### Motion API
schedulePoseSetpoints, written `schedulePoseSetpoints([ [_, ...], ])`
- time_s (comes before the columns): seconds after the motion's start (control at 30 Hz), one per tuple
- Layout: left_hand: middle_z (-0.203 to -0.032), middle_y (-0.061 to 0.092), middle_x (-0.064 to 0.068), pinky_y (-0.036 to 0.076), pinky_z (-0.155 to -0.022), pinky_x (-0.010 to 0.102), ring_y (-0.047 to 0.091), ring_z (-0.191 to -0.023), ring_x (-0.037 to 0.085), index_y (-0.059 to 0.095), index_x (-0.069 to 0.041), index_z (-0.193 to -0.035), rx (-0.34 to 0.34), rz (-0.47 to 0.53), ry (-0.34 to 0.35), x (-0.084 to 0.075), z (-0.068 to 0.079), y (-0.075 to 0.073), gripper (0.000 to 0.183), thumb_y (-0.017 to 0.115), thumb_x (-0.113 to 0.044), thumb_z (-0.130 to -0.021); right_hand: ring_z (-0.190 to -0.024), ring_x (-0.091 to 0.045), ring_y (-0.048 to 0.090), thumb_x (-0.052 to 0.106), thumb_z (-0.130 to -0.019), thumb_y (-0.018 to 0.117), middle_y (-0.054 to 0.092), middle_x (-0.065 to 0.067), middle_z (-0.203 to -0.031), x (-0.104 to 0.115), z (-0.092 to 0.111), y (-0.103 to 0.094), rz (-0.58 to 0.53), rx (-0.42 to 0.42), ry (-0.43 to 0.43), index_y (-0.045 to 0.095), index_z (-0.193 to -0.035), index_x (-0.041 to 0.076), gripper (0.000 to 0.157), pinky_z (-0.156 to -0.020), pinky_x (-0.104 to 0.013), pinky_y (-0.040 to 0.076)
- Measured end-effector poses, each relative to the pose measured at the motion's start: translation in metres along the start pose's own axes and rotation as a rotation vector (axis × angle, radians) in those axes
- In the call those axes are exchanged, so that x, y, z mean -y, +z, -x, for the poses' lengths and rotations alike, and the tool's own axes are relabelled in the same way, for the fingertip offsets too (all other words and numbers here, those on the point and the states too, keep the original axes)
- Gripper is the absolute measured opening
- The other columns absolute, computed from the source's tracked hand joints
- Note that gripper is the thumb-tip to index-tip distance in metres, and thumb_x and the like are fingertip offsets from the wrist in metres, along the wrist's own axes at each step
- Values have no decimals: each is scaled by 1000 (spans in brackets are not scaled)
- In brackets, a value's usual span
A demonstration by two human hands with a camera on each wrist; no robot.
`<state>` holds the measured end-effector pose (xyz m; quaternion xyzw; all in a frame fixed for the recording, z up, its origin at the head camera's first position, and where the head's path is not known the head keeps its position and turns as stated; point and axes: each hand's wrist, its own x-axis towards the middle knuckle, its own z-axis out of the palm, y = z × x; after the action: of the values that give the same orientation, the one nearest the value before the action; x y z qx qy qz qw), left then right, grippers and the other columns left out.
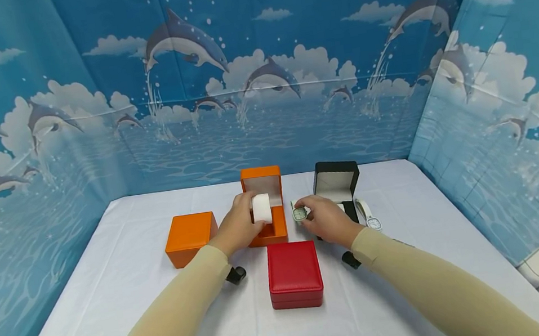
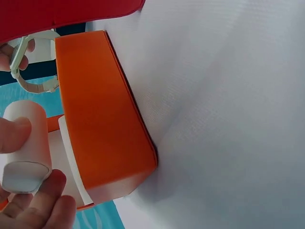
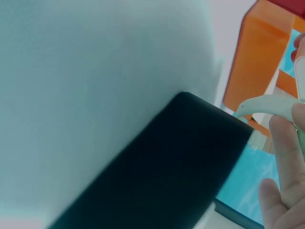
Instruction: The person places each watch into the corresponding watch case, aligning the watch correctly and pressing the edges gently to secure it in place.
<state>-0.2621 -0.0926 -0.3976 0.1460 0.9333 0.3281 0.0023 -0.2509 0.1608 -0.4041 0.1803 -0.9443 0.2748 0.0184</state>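
My left hand (image 1: 241, 223) grips a white watch cushion (image 1: 262, 209), a short roll, over an open orange watch box (image 1: 280, 224). In the left wrist view, thumb and fingers close around the cushion (image 2: 29, 138) with its end facing the camera. A pale green watch (image 1: 299, 213) is in my right hand (image 1: 330, 220), pinched by its case between thumb and fingers. Its strap (image 3: 267, 105) curves away in the right wrist view. The hand is just in front of an open black watch box (image 1: 337, 166), hiding part of its base.
A second orange box (image 1: 190, 232), closed, stands at the left. The closed red box (image 1: 294, 270) is in front, between my forearms. Right of the black box lies a white watch (image 1: 373, 223). A dolphin-print curtain (image 1: 264, 129) hangs behind the white-covered table (image 1: 220, 333).
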Motion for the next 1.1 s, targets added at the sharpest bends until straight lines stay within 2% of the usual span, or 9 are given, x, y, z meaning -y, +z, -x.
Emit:
schedulePoseSetpoints([
  [0.3,-166,33,11,53,-112,47,56,-130,29,32,-14,-162,-1,61,40,3,4,-4,79,76,-19,-96,-102,-20,75,14,-96,77,62,-11,-139,7,0,-10,-1,-22,-13,63,-139,11,46,-85,-34,65],
  [0.53,-167,32,11,51,-114,48,55,-138,31,31,-14,-163,-2,55,56,0,7,-7,80,75,-20,-96,-102,-20,75,15,-97,77,63,-12,-138,12,1,-17,-9,-42,-29,62,-139,10,46,-87,-35,64],
  [0.83,-165,36,10,50,-115,49,51,-145,35,36,-15,-162,-20,63,109,-4,10,-9,78,78,-23,-96,-102,-20,74,16,-97,76,62,-11,-138,19,1,-22,-20,-70,-29,62,-139,11,45,-82,-33,64],
  [1.1,-165,36,8,56,-107,44,65,-125,27,38,-15,-162,-6,123,154,-7,11,-9,78,79,-18,-95,-100,-19,74,15,-97,77,65,-11,-135,29,2,-26,-17,-97,-70,63,-138,10,43,-82,-34,64],
])
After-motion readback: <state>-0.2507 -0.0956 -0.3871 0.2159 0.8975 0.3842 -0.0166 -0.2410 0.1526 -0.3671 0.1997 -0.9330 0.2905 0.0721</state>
